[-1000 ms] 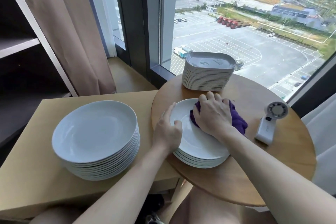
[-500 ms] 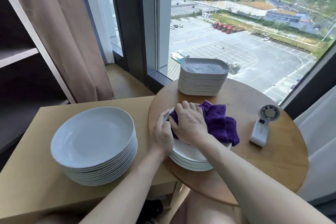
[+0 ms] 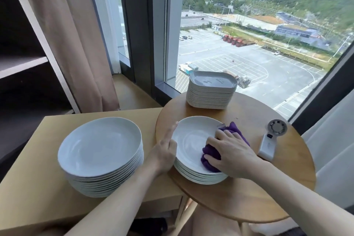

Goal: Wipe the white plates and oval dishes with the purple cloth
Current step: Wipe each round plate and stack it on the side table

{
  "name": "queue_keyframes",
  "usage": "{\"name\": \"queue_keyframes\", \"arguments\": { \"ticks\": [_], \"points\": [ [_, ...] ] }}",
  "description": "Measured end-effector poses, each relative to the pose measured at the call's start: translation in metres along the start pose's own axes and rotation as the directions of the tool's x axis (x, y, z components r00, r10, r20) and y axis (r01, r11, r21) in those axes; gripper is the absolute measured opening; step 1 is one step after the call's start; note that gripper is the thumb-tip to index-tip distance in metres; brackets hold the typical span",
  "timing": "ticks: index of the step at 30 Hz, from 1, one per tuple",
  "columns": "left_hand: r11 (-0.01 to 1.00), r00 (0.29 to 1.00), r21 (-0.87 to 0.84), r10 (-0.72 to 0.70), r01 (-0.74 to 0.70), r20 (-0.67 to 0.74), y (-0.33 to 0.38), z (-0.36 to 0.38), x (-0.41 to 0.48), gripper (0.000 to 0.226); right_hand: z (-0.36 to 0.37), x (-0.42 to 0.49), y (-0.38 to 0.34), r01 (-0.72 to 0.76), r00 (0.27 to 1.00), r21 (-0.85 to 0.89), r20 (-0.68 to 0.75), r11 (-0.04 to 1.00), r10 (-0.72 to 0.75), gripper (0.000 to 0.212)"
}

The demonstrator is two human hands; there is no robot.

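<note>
- One view only is given, taken from the person's head.
- It is directed forward and down, at the left hand [image 3: 165, 151] and right hand [image 3: 232, 154].
- The round table [image 3: 249, 197] is seen from near.

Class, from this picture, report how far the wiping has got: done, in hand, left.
Done: no pile is provably wiped. In hand: right hand presses purple cloth on top plate, left hand steadying its rim. Left: likely the oval dishes and plates beneath.
</note>
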State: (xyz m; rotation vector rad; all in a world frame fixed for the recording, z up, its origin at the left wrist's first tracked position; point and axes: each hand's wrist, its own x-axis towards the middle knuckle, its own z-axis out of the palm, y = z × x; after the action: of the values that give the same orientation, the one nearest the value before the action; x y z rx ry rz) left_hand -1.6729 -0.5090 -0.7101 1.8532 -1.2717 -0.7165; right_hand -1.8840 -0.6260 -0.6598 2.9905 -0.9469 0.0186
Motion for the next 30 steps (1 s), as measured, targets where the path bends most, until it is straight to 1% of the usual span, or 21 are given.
{"name": "queue_keyframes", "arguments": {
  "ticks": [1,3,6,9,11,18,21,27,30],
  "points": [
    [0.999,1.000,-0.046,0.013,-0.013,-0.010,-0.001,0.000,0.000,0.073,0.000,0.003,0.004,-0.016,1.000,-0.048,-0.016,0.999,0.016,0.045],
    [0.996,0.999,-0.087,0.024,-0.027,-0.030,-0.004,0.000,0.002,0.066,0.001,0.014,0.011,-0.090,0.995,-0.110,-0.050,0.990,0.085,0.043],
    [0.994,0.997,-0.090,0.050,-0.054,-0.053,-0.009,0.005,0.002,0.060,0.005,0.036,0.016,-0.217,0.973,-0.121,-0.104,0.969,0.205,0.043],
    [0.988,0.994,-0.130,0.073,-0.083,-0.081,-0.013,0.010,0.003,0.058,0.013,0.061,0.005,-0.278,0.946,-0.106,-0.203,0.955,0.253,0.041],
    [0.983,0.991,-0.148,0.092,-0.105,-0.092,-0.016,0.012,0.005,0.057,0.018,0.076,-0.005,-0.289,0.933,-0.081,-0.246,0.954,0.262,0.040],
    [0.957,0.970,-0.215,0.157,-0.196,-0.184,-0.025,0.021,0.010,0.056,0.030,0.099,-0.031,-0.307,0.904,0.025,-0.304,0.951,0.300,0.036],
    [0.953,0.964,-0.221,0.160,-0.206,-0.212,-0.027,0.024,0.010,0.057,0.030,0.101,-0.041,-0.311,0.910,0.042,-0.277,0.950,0.310,0.038],
    [0.949,0.971,-0.254,0.136,-0.184,-0.197,-0.024,0.024,0.008,0.053,0.027,0.096,-0.064,-0.284,0.925,0.082,-0.238,0.955,0.296,0.039],
    [0.954,0.976,-0.253,0.115,-0.160,-0.185,-0.020,0.021,0.006,0.053,0.025,0.089,-0.073,-0.245,0.941,0.111,-0.212,0.963,0.264,0.039]
  ]
}}
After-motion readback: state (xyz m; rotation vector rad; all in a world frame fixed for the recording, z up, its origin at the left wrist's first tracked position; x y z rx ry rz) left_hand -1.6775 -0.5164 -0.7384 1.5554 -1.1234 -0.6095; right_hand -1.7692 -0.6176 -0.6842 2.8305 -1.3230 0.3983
